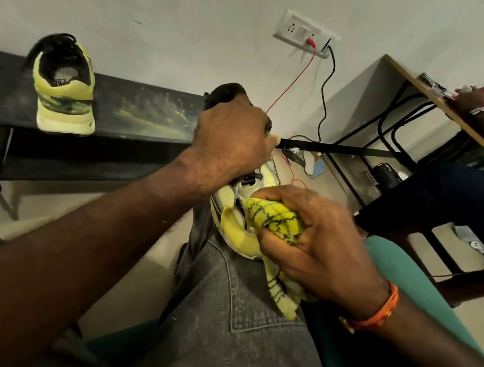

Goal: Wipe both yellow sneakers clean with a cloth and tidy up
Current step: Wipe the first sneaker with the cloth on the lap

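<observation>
Wiping a yellow sneaker held over the knee.

The right hand (322,238) bunches a ribbed yellow, black-streaked cloth (272,221) against the smooth toe of the held sneaker (233,211); the left hand (231,143) is fisted around its dark collar, above grey denim. The second sneaker (65,90) stands at the scuffed black bench's (144,108) front edge.

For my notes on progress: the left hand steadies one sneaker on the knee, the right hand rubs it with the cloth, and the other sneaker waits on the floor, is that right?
Not quite. The head view shows the other sneaker on the black bench, not the floor. The rest holds: the left hand steadies one sneaker on the knee and the right hand rubs it with the cloth.
</observation>
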